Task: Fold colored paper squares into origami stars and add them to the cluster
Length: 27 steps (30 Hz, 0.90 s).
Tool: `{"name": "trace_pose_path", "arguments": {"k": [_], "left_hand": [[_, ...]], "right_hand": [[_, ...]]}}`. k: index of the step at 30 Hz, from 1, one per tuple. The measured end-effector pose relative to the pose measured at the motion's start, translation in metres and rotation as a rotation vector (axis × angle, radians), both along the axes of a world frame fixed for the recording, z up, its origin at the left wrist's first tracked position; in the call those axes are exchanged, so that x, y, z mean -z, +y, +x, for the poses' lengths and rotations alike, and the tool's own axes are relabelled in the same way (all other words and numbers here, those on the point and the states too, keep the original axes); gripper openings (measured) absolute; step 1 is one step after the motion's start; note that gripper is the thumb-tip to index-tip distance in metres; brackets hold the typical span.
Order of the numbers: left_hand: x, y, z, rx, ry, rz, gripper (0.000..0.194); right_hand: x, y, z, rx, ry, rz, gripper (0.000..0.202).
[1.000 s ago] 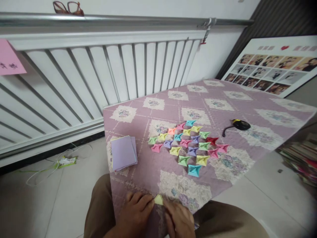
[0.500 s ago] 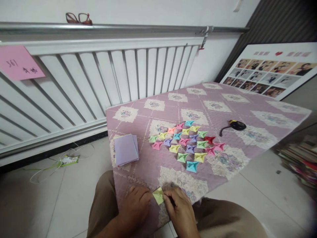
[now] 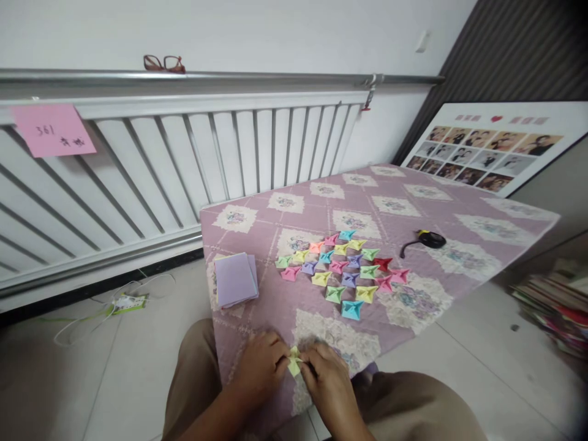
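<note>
My left hand [image 3: 261,366] and my right hand [image 3: 327,381] meet at the near edge of the cloth-covered table [image 3: 413,208]. Between their fingertips they pinch a small yellow folded paper [image 3: 294,361]. Beyond the hands lies a cluster of several finished folded paper pieces [image 3: 342,269] in pink, green, yellow, blue and purple. A stack of square paper sheets [image 3: 235,279], purple on top, rests at the table's left edge.
A black tape measure [image 3: 425,239] lies on the right part of the table. A white radiator [image 3: 184,159] with a pink note [image 3: 52,128] and glasses [image 3: 164,63] on its rail stands behind. A photo board [image 3: 496,147] leans at right; cables [image 3: 110,306] lie on the floor.
Both hands have drawn closer together around the yellow paper, which now shows smaller between the fingers. The view has tilted up slightly.
</note>
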<state>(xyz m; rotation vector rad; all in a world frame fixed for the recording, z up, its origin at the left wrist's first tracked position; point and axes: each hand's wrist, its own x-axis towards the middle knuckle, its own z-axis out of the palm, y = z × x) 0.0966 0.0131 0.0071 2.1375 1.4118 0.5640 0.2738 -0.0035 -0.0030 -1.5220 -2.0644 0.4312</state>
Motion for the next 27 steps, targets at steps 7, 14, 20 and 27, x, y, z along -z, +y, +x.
{"name": "trace_pose_path", "arguments": {"k": [7,14,20,27], "left_hand": [[-0.009,-0.003,-0.002,-0.094,-0.398,-0.149,0.008],[-0.016,-0.011,0.003,-0.236,-0.684,-0.373,0.009],[-0.017,-0.017,0.004,-0.287,-0.738,-0.364,0.010],[-0.011,-0.018,0.005,-0.333,-0.727,-0.352,0.010]], "right_hand": [[-0.012,0.001,0.009,-0.056,0.387,-0.072,0.019],[-0.026,-0.006,0.009,0.134,0.764,-0.192,0.030],[-0.023,-0.011,0.007,0.183,0.847,-0.253,0.031],[-0.018,-0.015,0.002,0.147,0.826,-0.197,0.027]]}}
